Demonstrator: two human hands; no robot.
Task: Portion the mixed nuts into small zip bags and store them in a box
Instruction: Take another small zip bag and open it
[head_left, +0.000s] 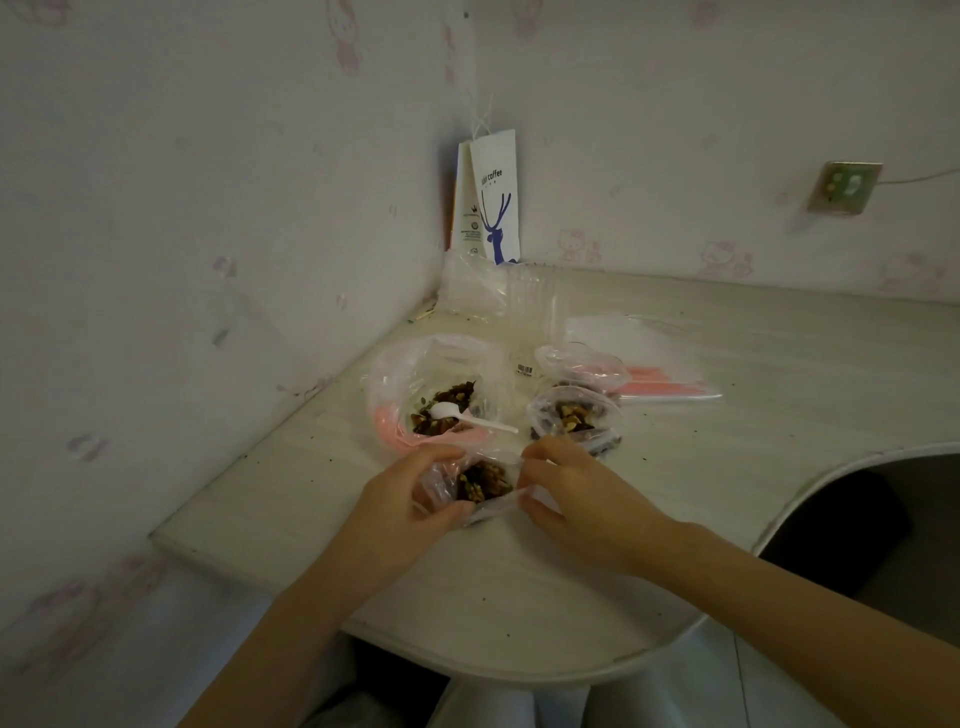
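Observation:
A small clear zip bag (480, 483) with brown mixed nuts sits low over the table between both hands. My left hand (410, 499) grips its left side and my right hand (566, 493) pinches its right edge near the top. Behind it lies the large clear bag of mixed nuts (431, 395) with a white plastic spoon (467, 415) resting in it. Two filled small bags (571, 415) lie to the right of the large bag. A stack of unused zip bags with pink strips (654, 379) lies further right.
A clear plastic box (524, 301) and crumpled plastic stand at the back near the wall corner, beside a white coffee paper bag (493, 202). The pale table (519, 582) curves away at the right, with a dark gap below. A wall socket (844, 187) is at the right.

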